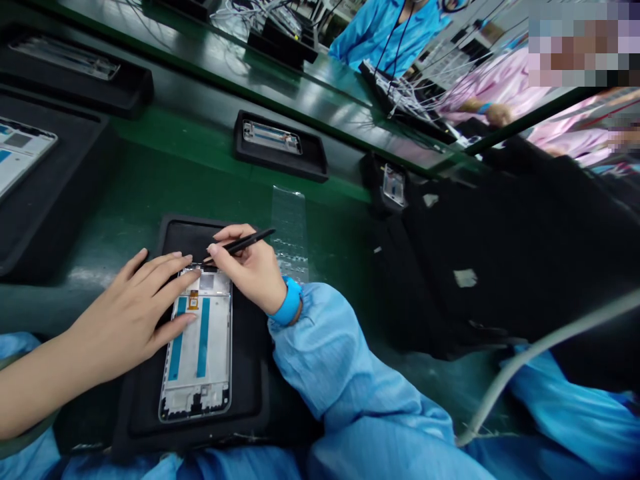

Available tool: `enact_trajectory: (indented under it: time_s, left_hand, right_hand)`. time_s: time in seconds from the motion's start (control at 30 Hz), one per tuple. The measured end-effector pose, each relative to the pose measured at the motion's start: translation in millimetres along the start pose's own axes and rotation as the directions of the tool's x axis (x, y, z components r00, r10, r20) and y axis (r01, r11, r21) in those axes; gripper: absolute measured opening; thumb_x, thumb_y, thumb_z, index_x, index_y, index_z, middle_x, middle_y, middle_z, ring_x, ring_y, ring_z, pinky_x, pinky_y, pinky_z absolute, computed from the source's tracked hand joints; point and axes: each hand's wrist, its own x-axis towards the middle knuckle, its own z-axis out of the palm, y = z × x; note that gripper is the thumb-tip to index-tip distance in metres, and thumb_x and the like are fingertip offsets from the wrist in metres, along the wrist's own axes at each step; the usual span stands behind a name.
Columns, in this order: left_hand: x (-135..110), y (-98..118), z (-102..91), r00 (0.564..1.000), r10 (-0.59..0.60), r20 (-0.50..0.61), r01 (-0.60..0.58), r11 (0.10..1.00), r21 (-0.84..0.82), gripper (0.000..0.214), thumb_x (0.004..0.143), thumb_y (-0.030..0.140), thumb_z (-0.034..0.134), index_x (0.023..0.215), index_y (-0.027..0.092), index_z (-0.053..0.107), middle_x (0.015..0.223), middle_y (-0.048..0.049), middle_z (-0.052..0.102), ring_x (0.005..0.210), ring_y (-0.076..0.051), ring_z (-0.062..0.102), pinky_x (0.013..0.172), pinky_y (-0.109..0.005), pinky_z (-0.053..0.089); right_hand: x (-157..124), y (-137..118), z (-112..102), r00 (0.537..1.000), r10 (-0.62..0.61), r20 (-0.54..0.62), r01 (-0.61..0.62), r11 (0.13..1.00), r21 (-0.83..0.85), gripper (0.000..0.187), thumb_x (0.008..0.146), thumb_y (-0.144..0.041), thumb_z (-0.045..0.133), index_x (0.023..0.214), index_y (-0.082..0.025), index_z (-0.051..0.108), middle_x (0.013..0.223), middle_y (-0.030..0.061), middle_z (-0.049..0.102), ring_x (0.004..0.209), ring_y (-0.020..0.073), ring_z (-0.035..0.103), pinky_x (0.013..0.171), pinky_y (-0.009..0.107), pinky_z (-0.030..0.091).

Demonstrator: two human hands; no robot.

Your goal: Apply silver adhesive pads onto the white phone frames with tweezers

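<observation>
A white phone frame (200, 360) with two blue strips lies in a black foam tray (250, 400) in front of me. My left hand (130, 313) rests flat on the frame's left edge, fingers stretched out toward its top. My right hand (250, 267) pinches black tweezers (240, 244), whose tip touches the top end of the frame. A blue wrist strap (290, 301) sits on my right wrist above a light blue sleeve.
A clear plastic film (290, 227) lies on the green belt (130, 193) behind the tray. More black trays with frames (273, 138) stand farther back and at left. Black foam blocks (500, 260) fill the right. Other people in blue and pink sit across.
</observation>
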Motion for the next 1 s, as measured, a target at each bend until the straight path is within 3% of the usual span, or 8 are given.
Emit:
enact_trajectory:
  time_s: [0.4,0.8,1.0]
  left_hand:
    - [-1,0,0.4,1.000,-0.009,0.025,0.009,1.000,-0.005,0.056,0.092,0.052,0.042,0.140,0.023,0.042,0.143,-0.0109,0.048,0.132,-0.031,0.045,0.111,-0.059,0.028]
    - [0,0,0.2,1.000,-0.012,0.022,0.012,1.000,-0.010,0.053,0.093,0.052,0.041,0.137,0.024,0.044,0.143,-0.0100,0.049,0.132,-0.030,0.044,0.111,-0.058,0.028]
    - [0,1,-0.5,1.000,-0.013,0.025,0.014,1.000,-0.024,0.053,0.093,0.050,0.041,0.139,0.023,0.043,0.143,-0.0102,0.049,0.132,-0.030,0.044,0.111,-0.059,0.029]
  right_hand:
    - [-2,-13,2,0.999,-0.035,0.022,0.037,0.995,-0.093,0.015,0.085,-0.032,0.062,0.095,-0.021,0.061,0.089,0.0010,0.069,0.079,0.0130,0.069,0.072,0.025,0.058]
    - [-2,-10,1,1.000,-0.023,-0.013,0.022,0.997,-0.077,0.017,0.084,-0.035,0.063,0.093,-0.021,0.063,0.086,0.0005,0.069,0.071,0.0116,0.067,0.067,0.024,0.057]
    - [-4,-10,-1,0.995,-0.101,-0.026,0.098,0.993,-0.071,0.015,0.084,-0.034,0.064,0.090,-0.020,0.063,0.087,0.0010,0.070,0.074,0.0122,0.068,0.068,0.024,0.057]
